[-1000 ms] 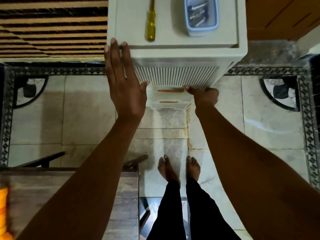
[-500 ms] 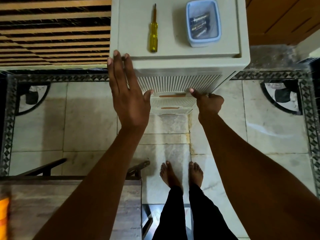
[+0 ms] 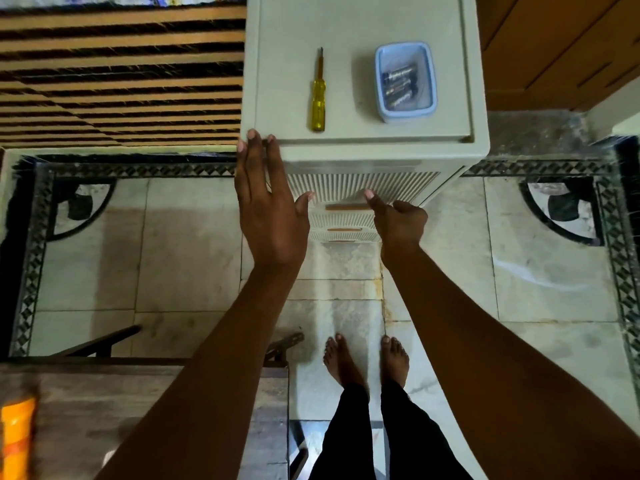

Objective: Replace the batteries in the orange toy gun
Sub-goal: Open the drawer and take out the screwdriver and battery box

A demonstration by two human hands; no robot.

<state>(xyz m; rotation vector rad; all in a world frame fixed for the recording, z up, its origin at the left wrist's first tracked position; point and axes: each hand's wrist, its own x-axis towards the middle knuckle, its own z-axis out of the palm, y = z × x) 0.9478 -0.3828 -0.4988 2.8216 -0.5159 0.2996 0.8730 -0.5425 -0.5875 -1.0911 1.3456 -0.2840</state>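
A yellow-handled screwdriver (image 3: 318,98) lies on top of a cream drawer cabinet (image 3: 360,26). To its right stands a small blue tub (image 3: 405,114) holding several dark batteries (image 3: 399,86). My left hand (image 3: 268,202) is flat and open, fingertips touching the cabinet's front left corner. My right hand (image 3: 398,220) is loosely curled with the thumb pointing at the top drawer's ribbed front, holding nothing. An orange object (image 3: 15,441), probably the toy gun, shows at the bottom left edge on a wooden table (image 3: 104,403).
The cabinet's drawers have orange handles (image 3: 346,208). A striped rug (image 3: 121,74) lies to the left, a wooden door (image 3: 561,46) to the right. My bare feet (image 3: 363,362) stand on the marble floor in front of the cabinet.
The view has tilted so the cabinet top, screwdriver and tub sit lower in frame. My right hand has drawn back slightly from the drawer front. The left hand stays at the corner.
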